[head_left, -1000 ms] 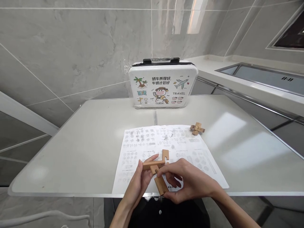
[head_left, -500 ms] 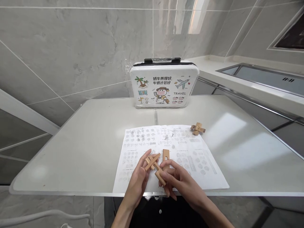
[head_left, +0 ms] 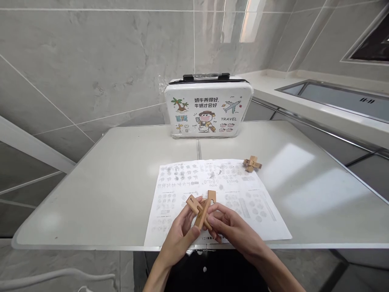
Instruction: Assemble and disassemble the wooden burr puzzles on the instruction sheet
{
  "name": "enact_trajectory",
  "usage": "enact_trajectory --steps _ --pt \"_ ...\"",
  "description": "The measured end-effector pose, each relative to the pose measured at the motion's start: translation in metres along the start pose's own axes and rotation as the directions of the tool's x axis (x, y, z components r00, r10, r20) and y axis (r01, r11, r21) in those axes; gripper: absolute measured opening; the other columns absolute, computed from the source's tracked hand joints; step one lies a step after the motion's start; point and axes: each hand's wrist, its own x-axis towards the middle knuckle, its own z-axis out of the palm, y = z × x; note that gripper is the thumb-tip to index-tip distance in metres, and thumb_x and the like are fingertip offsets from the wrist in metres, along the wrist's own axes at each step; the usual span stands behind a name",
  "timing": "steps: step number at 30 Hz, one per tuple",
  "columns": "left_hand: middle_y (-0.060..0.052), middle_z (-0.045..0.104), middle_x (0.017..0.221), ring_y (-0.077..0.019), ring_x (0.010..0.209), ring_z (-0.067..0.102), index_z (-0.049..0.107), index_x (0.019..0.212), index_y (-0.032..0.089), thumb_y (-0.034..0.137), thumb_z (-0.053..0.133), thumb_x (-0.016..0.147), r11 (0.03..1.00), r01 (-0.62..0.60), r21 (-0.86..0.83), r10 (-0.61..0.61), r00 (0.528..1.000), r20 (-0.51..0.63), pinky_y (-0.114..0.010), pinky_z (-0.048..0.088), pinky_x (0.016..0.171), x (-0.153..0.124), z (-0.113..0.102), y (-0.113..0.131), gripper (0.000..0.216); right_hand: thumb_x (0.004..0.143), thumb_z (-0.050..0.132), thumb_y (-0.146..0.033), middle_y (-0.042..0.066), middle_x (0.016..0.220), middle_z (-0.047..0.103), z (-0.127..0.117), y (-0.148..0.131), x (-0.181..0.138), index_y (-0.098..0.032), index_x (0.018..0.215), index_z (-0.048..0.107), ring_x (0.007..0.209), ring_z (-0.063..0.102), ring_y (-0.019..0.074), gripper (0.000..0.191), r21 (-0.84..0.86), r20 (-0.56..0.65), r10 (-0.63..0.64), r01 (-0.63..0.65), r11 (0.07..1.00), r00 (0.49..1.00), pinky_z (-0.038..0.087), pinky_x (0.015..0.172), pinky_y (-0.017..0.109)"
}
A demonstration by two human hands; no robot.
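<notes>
Several notched wooden puzzle pieces are held between my hands, just over the near part of a printed sheet. My left hand (head_left: 182, 233) is closed, its thumb pressed on the lower end of a plain slanted bar (head_left: 202, 217). That bar crosses over a notched piece (head_left: 192, 203) with a dark mark on its end. My right hand (head_left: 226, 223) pinches the lower right end of the notched piece. Behind the crossing stands another wooden piece (head_left: 212, 196), its lower part hidden by the bar and my right fingers. Whether the pieces are interlocked, I cannot tell.
The printed sheet (head_left: 261, 219) lies on a white folding table (head_left: 100, 194). At its far right corner sits an assembled wooden cross-shaped puzzle (head_left: 252, 163). A white cartoon-printed case (head_left: 209, 109) in clear wrap stands at the back, before a tiled wall. A counter (head_left: 319, 97) runs along the right.
The plain bar has moved right and turned steeper, from the marked end to the middle of the notched piece. My left thumb has shifted right with it, and my hands are closer together.
</notes>
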Motion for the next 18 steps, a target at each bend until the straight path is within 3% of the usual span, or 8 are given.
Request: enact_trajectory --steps 7,15,18 --pt "-0.017 0.044 0.169 -0.045 0.16 0.033 0.056 0.157 0.022 0.071 0.074 0.087 0.999 0.002 0.054 -0.006 0.997 0.074 -0.057 0.031 0.13 -0.001 -0.001 0.003 0.088 0.096 0.078 -0.055 -0.002 0.079 0.062 -0.006 0.003 -0.001 -0.019 0.097 0.063 0.067 0.052 0.0114 0.039 0.04 0.022 0.027 -0.028 0.999 0.999 0.041 0.064 0.026" --pt "-0.017 0.042 0.17 -0.0446 0.159 0.033 0.045 0.164 0.026 0.077 0.073 0.084 0.995 -0.041 0.093 0.036 0.998 0.059 -0.058 0.022 0.133 -0.003 0.002 -0.004 0.099 0.099 0.074 -0.054 -0.002 0.077 0.061 -0.015 0.001 -0.009 -0.019 0.103 0.063 0.066 0.052 0.0122 0.037 -0.001 -0.001 0.022 -0.022 1.0 1.0 0.041 0.063 0.027" --pt "-0.015 0.049 0.165 -0.0434 0.151 0.045 0.055 0.156 0.028 0.071 0.065 0.094 0.975 -0.035 0.219 0.04 0.999 -0.017 -0.058 0.033 0.128 -0.002 0.006 0.002 0.076 0.098 0.073 -0.058 -0.002 0.073 0.06 -0.029 -0.002 -0.015 -0.019 0.105 0.064 0.066 0.051 0.0139 0.041 -0.052 -0.088 0.002 -0.007 0.999 0.996 0.041 0.063 0.028"
